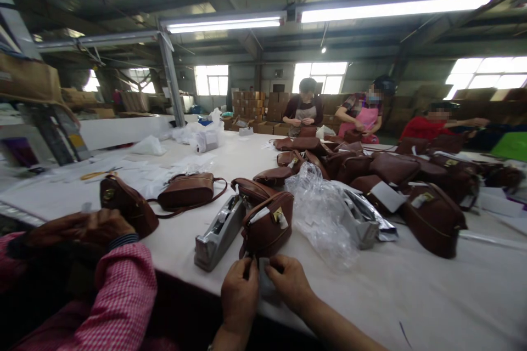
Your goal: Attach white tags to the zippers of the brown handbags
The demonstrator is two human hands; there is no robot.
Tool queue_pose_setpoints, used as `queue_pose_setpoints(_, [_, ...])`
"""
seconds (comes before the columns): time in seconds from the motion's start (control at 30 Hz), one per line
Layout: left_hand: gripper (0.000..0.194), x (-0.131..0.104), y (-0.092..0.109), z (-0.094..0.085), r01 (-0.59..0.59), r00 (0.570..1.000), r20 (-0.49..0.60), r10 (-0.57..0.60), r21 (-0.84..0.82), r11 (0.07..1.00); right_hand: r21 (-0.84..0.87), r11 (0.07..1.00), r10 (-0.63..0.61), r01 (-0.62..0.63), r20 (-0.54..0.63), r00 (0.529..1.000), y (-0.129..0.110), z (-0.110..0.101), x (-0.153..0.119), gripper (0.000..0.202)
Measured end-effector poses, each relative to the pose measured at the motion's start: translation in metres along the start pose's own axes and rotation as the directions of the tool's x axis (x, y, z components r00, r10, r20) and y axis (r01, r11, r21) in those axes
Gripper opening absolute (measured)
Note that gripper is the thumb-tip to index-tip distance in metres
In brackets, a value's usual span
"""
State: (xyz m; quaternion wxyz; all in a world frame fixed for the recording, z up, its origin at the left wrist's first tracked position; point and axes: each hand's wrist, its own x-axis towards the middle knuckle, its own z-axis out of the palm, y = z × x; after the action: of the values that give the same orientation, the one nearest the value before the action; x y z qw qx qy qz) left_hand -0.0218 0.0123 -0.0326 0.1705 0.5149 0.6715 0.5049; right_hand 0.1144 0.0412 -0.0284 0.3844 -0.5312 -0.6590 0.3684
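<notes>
A brown leather handbag [269, 230] stands at the table's near edge, with a gold clasp and white wrapping on its front. Just below its lower end is my left hand [241, 289], thumb and forefinger pinched together; what lies between them is hidden. My right hand [291, 282] is closed in a pinch beside it, on the edge of a thin whitish sheet [267, 279] that hangs between both hands. A grey tape dispenser [218, 236] stands left of the handbag. Crumpled clear plastic [317, 208] lies to its right.
A co-worker's checked sleeve [123, 290] is close on my left, with hands at another brown bag [127, 203]. A second tape dispenser [362, 225] and many brown bags [391, 170] cover the right side. Several people work across the table [486, 279].
</notes>
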Motion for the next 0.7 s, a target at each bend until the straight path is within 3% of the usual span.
queue_pose_setpoints(0.13, [0.020, -0.002, 0.007, -0.013, -0.032, 0.999, -0.003, 0.032, 0.022, 0.999, -0.016, 1.000, -0.003, 0.003, 0.000, 1.000, -0.003, 0.002, 0.002, 0.023])
queue_pose_setpoints(0.27, [0.018, -0.006, 0.011, -0.023, -0.115, 0.993, 0.047, 0.109, 0.146, 0.983, 0.009, 1.000, 0.016, -0.016, 0.025, 1.000, -0.010, 0.011, 0.005, 0.024])
queue_pose_setpoints(0.57, [0.022, -0.015, -0.002, -0.014, -0.337, 0.938, 0.030, 0.345, 0.317, 0.887, 0.164, 0.979, 0.112, -0.123, 0.076, 0.991, -0.025, 0.023, 0.009, 0.035])
queue_pose_setpoints(0.7, [0.025, -0.017, -0.004, -0.016, -0.378, 0.924, 0.029, 0.382, 0.230, 0.897, 0.152, 0.981, 0.111, -0.118, 0.058, 0.992, -0.029, 0.020, 0.011, 0.030])
